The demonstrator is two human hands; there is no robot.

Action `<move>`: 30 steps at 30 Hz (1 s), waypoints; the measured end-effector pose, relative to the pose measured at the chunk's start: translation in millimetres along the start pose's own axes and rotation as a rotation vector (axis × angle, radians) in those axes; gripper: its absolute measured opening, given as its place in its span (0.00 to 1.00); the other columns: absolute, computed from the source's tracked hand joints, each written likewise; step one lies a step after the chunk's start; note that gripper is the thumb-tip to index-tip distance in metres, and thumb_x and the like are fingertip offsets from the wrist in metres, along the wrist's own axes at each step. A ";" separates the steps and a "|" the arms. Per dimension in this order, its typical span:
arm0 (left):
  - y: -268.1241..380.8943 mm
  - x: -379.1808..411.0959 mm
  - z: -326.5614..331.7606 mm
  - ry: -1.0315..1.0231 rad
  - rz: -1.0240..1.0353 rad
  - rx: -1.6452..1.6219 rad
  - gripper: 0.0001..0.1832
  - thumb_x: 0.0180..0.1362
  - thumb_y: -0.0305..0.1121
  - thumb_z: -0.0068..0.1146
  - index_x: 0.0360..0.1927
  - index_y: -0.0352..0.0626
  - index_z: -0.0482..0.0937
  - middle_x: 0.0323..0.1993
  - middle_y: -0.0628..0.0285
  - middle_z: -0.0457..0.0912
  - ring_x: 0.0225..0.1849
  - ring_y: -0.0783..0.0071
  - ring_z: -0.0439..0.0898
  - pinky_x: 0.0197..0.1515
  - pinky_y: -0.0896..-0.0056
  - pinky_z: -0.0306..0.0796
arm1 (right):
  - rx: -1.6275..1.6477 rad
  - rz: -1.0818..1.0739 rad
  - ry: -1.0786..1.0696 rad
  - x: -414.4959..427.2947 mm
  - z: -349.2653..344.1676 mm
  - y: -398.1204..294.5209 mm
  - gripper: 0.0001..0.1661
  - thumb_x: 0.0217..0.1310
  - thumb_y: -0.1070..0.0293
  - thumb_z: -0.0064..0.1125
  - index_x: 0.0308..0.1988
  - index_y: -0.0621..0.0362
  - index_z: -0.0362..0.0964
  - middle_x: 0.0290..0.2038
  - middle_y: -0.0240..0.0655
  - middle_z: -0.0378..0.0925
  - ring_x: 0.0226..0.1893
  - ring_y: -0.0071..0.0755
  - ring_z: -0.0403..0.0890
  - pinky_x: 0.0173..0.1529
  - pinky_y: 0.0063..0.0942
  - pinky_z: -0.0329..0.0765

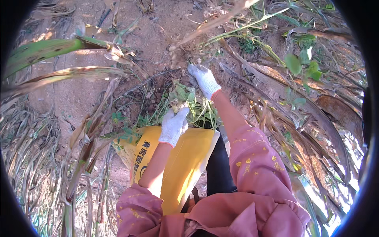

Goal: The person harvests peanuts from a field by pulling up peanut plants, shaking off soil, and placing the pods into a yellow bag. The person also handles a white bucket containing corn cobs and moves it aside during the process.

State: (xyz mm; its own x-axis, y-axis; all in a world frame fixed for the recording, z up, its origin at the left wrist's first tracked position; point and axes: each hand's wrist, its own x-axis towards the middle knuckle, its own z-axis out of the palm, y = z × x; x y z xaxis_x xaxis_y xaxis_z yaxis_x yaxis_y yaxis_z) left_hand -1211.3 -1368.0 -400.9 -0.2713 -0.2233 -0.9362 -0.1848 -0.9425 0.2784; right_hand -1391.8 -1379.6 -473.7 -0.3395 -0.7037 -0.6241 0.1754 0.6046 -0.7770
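Observation:
My left hand (174,124), in a white knitted glove with an orange-red cuff edge, is closed around the pale base of a bunch of leafy green plants (185,94). Their thin stems and leaves spread over the top of a yellow woven sack (189,148) in front of my legs. Farther out, my right hand (204,78), gloved the same way, reaches low to the soil among small stems and dry plant debris (197,57). Its fingertips are blurred there, so whether they grip a stem is unclear.
Dry maize stalks (88,142) stand at the left, with a long green leaf blade (44,53) reaching inward. Withered stalks and leaves (296,118) crowd the right side, with a green vine (302,65) among them. Reddish-brown bare soil (148,32) lies ahead.

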 end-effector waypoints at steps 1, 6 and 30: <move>8.3 -23.3 -5.8 0.025 0.071 -0.003 0.14 0.57 0.42 0.57 0.41 0.44 0.75 0.09 0.71 0.67 0.08 0.82 0.62 0.10 0.78 0.53 | -0.111 -0.088 -0.030 -21.5 2.8 -14.5 0.22 0.65 0.51 0.46 0.41 0.61 0.71 0.38 0.35 0.76 0.38 0.32 0.73 0.45 0.31 0.69; 47.8 -143.1 -27.8 -0.014 0.408 -0.010 0.14 0.59 0.40 0.54 0.45 0.45 0.78 0.09 0.70 0.66 0.07 0.84 0.59 0.10 0.79 0.50 | 0.058 -0.033 -0.051 -140.5 9.1 -106.3 0.24 0.68 0.50 0.39 0.30 0.58 0.67 0.23 0.29 0.68 0.26 0.21 0.66 0.32 0.26 0.67; 121.3 -425.4 -71.3 0.009 0.775 0.487 0.21 0.50 0.35 0.63 0.42 0.34 0.70 0.18 0.64 0.75 0.12 0.77 0.69 0.15 0.74 0.61 | -0.428 -0.331 -0.977 -467.7 120.2 -175.3 0.36 0.58 0.47 0.54 0.59 0.58 0.64 0.48 0.45 0.77 0.50 0.41 0.77 0.52 0.32 0.73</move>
State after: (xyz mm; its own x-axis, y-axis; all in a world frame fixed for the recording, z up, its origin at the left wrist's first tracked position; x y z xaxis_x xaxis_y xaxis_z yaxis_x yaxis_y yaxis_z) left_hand -1051.0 -1405.1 15.9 -0.4786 -0.7533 -0.4511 -0.3329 -0.3197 0.8871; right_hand -1152.7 -1201.3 -55.4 0.5950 -0.7311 -0.3338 -0.1862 0.2787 -0.9422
